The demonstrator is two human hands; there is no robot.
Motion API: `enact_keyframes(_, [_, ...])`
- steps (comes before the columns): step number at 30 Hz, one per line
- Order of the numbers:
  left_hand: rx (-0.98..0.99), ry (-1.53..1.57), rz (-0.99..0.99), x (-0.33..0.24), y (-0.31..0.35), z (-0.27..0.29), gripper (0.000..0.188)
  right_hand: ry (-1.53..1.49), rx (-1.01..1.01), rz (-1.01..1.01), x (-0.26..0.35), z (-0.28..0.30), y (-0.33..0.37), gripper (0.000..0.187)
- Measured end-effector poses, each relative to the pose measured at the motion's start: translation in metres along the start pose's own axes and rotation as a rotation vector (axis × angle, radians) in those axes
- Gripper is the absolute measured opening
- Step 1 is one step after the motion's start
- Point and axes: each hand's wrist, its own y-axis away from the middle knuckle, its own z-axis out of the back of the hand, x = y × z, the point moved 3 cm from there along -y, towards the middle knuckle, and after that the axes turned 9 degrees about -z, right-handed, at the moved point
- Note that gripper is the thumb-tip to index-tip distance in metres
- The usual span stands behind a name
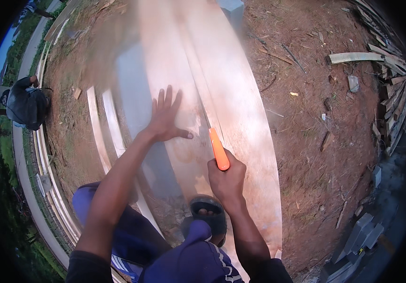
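A long pale plywood sheet (255, 155) stretches away in front of me, with a narrow dark line running along it. My right hand (229, 181) is closed round the orange handle of a handsaw (219, 150). The saw's blade is seen nearly edge-on along that line, so its full shape cannot be made out. Left of the line, my left hand (165, 120) lies flat on the plywood with its fingers spread. Below the saw, my foot in a dark sandal (207, 212) rests on or against the sheet.
Grey blocks (233, 12) stand by the sheet's far end. Two pale wood strips (98, 127) lie on the dirt at left. A person (27, 104) crouches by long boards at far left. A stack of planks (394, 104) and more grey blocks (358, 240) line the right side.
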Motion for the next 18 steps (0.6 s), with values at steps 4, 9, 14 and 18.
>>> enact_keyframes(4, [-0.021, 0.001, 0.006, 0.011, -0.001, -0.008, 0.151, 0.09, -0.002, 0.16, -0.061, 0.081, 0.138, 0.04])
enact_keyframes(9, [0.013, 0.01, -0.013, -0.004, -0.009, -0.014, 0.152, 0.013, -0.022, 0.184, -0.038, 0.055, 0.083, 0.034])
enact_keyframes(14, [-0.029, 0.034, -0.021, 0.015, 0.003, -0.018, 0.152, 0.194, 0.061, 0.088, 0.03, -0.01, -0.026, 0.043])
enact_keyframes(18, [0.004, 0.032, -0.039, 0.006, -0.004, -0.015, 0.152, 0.052, -0.073, 0.253, -0.06, 0.057, 0.1, 0.037])
